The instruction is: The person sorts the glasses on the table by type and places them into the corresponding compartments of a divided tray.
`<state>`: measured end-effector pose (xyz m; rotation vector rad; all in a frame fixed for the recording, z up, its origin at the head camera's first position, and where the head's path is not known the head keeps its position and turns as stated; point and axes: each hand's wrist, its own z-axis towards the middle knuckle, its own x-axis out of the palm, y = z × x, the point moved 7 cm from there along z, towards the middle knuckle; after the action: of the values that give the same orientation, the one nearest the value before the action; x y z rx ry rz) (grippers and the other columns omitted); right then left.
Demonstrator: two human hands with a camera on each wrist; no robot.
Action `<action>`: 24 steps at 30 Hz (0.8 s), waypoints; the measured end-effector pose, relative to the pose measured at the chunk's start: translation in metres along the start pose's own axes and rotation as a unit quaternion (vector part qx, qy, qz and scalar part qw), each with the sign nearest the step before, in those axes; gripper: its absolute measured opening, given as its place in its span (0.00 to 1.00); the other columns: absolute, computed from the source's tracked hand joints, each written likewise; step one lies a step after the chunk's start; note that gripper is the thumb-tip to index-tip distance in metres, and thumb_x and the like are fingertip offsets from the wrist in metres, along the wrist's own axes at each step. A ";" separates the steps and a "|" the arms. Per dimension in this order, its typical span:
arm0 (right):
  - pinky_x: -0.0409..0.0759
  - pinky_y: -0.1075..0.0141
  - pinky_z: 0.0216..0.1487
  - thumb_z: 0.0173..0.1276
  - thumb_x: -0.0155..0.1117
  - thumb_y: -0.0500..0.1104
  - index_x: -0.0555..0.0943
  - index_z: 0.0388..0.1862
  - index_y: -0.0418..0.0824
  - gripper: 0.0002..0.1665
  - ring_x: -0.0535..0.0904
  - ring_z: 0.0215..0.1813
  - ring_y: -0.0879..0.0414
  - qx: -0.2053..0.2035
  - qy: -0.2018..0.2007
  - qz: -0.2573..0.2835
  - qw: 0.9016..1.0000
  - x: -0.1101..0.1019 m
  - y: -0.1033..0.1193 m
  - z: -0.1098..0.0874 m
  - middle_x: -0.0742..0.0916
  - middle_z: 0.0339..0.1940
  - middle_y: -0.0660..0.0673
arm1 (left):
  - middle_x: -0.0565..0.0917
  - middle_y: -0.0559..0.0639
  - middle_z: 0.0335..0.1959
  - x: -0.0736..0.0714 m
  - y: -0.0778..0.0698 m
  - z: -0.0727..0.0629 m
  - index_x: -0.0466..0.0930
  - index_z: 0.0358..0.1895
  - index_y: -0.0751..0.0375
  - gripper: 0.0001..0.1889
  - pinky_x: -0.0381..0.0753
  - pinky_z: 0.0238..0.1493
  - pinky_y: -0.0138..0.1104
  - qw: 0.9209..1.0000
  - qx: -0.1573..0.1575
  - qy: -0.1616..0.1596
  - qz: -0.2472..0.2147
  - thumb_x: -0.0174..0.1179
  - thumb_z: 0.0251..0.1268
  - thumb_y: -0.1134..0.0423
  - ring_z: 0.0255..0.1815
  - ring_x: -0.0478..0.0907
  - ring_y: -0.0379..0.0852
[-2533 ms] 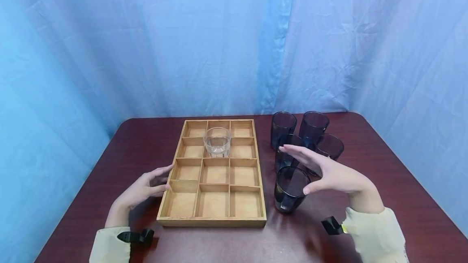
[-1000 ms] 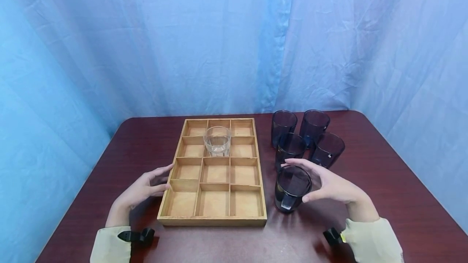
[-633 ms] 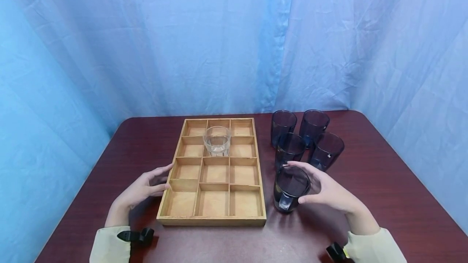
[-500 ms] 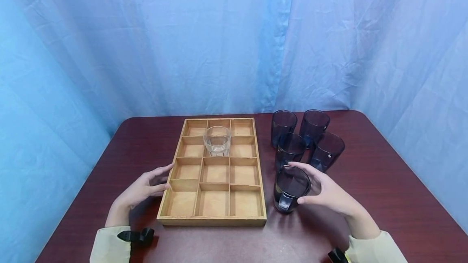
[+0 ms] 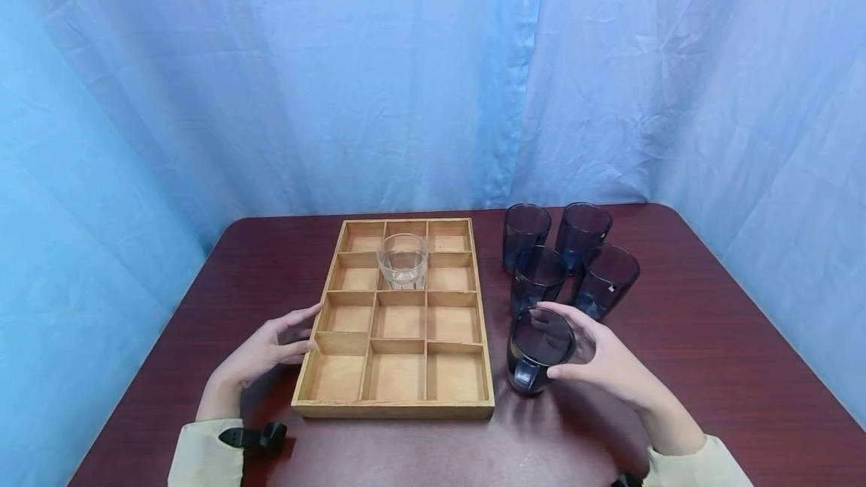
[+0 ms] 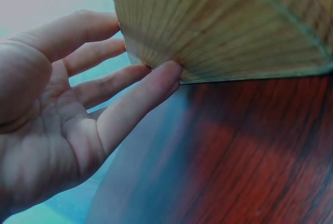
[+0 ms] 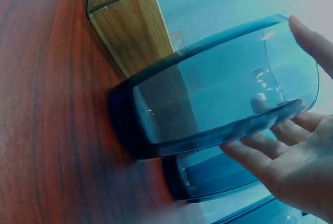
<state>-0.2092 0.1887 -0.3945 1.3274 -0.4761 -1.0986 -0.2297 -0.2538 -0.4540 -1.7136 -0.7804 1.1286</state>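
Tray (image 5: 392,410) of pale wood, divided into twelve compartments in three columns of four, lay on a reddish-brown bench (image 5: 406,453) between a person's two bare hands. Just beyond the tray's right wall, toward its near corner, the right hand (image 5: 605,359) pinched a dark glass (image 5: 541,352) close to the rim, thumb on one side and fingers curved along the other. That glass stood upright, its base on the bench. On the tray's opposite side, the left hand (image 5: 267,344) was loosely spread, its fingertips touching the tray's left wall.

Inside the tray, a clear glass (image 5: 402,265) stood upright in the middle column, second compartment from the far end. Farther along the tray's right side, four more dark tumblers formed an upright cluster: a second glass (image 5: 537,273) just past the held one, a third glass (image 5: 524,235) near the tray's far corner, and a fourth glass (image 5: 583,231) and a fifth glass (image 5: 605,276) farther out from the tray. Pale sleeves (image 5: 206,453) covered the forearms, and a black strap (image 5: 253,438) showed at the left cuff, near the tray's front left corner. Blue curtains (image 5: 386,81) hung beyond the tray and off to both sides of it.
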 end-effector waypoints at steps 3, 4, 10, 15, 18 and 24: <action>0.83 0.71 0.48 0.55 0.71 0.28 0.60 0.72 0.29 0.47 0.78 0.60 0.66 0.010 -0.016 -0.018 1.000 0.001 0.001 0.000 0.78 0.64 0.58 | 0.56 0.73 0.74 0.000 0.000 0.000 0.52 0.77 0.61 0.38 0.85 0.49 0.42 1.000 0.000 0.000 -0.002 0.60 0.68 0.62 0.67 0.68 0.70; 0.83 0.71 0.48 0.55 0.72 0.28 0.61 0.71 0.29 0.47 0.78 0.60 0.66 0.011 -0.023 -0.023 0.999 0.001 0.001 0.000 0.78 0.63 0.57 | 0.56 0.73 0.74 0.000 0.000 0.000 0.52 0.77 0.61 0.38 0.85 0.49 0.42 1.000 0.001 0.000 -0.003 0.60 0.68 0.62 0.67 0.68 0.70; 0.84 0.71 0.47 0.52 0.75 0.32 0.65 0.70 0.32 0.46 0.81 0.56 0.67 0.041 -0.069 -0.053 0.995 0.003 0.003 -0.002 0.80 0.62 0.46 | 0.57 0.73 0.74 0.000 0.000 0.000 0.52 0.77 0.61 0.38 0.85 0.49 0.42 1.000 0.000 -0.002 0.000 0.59 0.68 0.62 0.67 0.68 0.70; 0.83 0.73 0.48 0.51 0.77 0.34 0.67 0.69 0.34 0.46 0.81 0.55 0.67 0.059 -0.095 -0.073 0.991 0.003 0.004 -0.003 0.79 0.61 0.33 | 0.57 0.73 0.73 0.001 -0.002 -0.001 0.52 0.77 0.62 0.38 0.85 0.49 0.42 1.000 0.002 -0.002 0.002 0.59 0.68 0.63 0.66 0.68 0.70; 0.83 0.73 0.48 0.51 0.77 0.36 0.68 0.68 0.35 0.45 0.82 0.54 0.67 0.070 -0.102 -0.083 0.989 0.003 0.004 -0.003 0.79 0.62 0.33 | 0.56 0.73 0.74 0.001 -0.002 -0.001 0.52 0.77 0.62 0.37 0.85 0.50 0.43 1.000 0.000 -0.003 0.002 0.59 0.68 0.63 0.67 0.68 0.70; 0.84 0.71 0.47 0.51 0.78 0.36 0.69 0.68 0.36 0.45 0.83 0.51 0.65 0.076 -0.109 -0.089 0.987 0.003 0.007 -0.002 0.80 0.61 0.34 | 0.56 0.73 0.74 0.000 -0.002 -0.001 0.52 0.77 0.61 0.37 0.85 0.50 0.44 1.000 0.001 -0.004 0.002 0.59 0.68 0.62 0.67 0.67 0.70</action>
<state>-0.2041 0.1859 -0.3897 1.4096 -0.6216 -1.3868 -0.2285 -0.2532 -0.4521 -1.7114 -0.7803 1.1385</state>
